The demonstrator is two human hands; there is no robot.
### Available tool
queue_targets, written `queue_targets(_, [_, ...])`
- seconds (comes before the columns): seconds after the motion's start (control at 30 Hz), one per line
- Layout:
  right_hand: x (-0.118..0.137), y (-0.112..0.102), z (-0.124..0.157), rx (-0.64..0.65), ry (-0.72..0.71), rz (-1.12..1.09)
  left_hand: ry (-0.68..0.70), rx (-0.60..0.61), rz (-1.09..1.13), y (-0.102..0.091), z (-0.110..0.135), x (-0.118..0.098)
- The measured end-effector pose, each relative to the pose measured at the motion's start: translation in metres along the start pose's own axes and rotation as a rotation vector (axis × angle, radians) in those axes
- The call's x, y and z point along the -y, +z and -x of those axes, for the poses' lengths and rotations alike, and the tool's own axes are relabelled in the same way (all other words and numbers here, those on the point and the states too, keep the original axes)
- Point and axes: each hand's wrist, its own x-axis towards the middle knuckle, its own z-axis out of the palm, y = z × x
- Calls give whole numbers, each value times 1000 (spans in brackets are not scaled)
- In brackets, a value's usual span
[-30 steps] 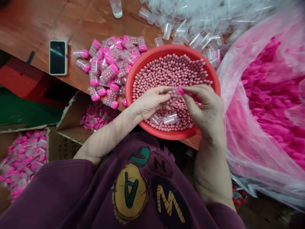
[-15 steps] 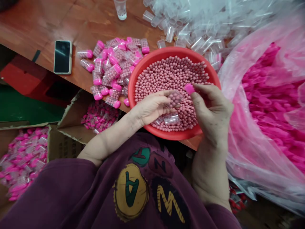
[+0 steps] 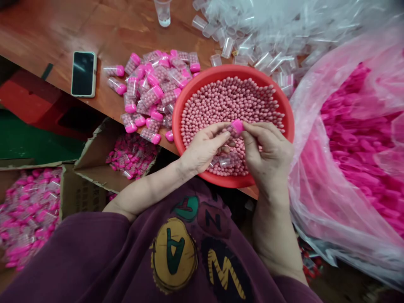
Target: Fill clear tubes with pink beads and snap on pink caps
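Observation:
A red basin (image 3: 285, 115) full of small pink beads (image 3: 230, 99) sits at the table's near edge. Over it my left hand (image 3: 203, 147) grips a small clear vial filled with beads. My right hand (image 3: 268, 151) pinches a pink cap (image 3: 237, 125) against the vial's mouth. Two empty clear vials (image 3: 225, 160) lie on the beads just below my hands. A heap of filled, pink-capped vials (image 3: 151, 92) lies left of the basin.
A phone (image 3: 83, 73) lies on the wooden table at left. Empty clear vials (image 3: 252, 42) pile up behind the basin. A plastic bag of pink caps (image 3: 362, 134) fills the right. Cardboard boxes (image 3: 94, 172) of finished vials stand below the table edge at left.
My right hand has brought the pink cap down onto the vial in my left hand; half a second ago the cap was held apart, up and to the right of the vial.

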Motion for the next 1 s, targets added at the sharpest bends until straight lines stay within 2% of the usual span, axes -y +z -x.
queue_targets(0.17, [-5,0,7,8,-171,84,75,0,-20,-2,1,7])
queue_targets(0.3, [1,-1,9,42,-125,59,93,-28,-11,-2,1,8])
queue_targets(0.43, [2,-9,11,148,-27,-79,70,-1,42,1,2,1])
queue_targets(0.5, [-3,-9,12,99,75,-145,38,33,45,2,2,-3])
queue_targets(0.6, [-11,-2,15,-107,200,-222,70,35,-42,4,1,-5])
queue_targets(0.67, [-10,2,16,-126,198,-221,132,18,-103,3,1,-3])
queue_targets(0.73, [-4,3,16,-29,140,-122,174,12,-132,2,0,0])
queue_targets(0.83, [10,1,18,131,34,137,170,-5,-133,0,0,3])
queue_targets(0.9, [15,4,20,157,29,286,152,-23,-140,1,0,5])
queue_targets(1.0, [13,16,24,116,57,379,149,-50,-167,3,-1,8])
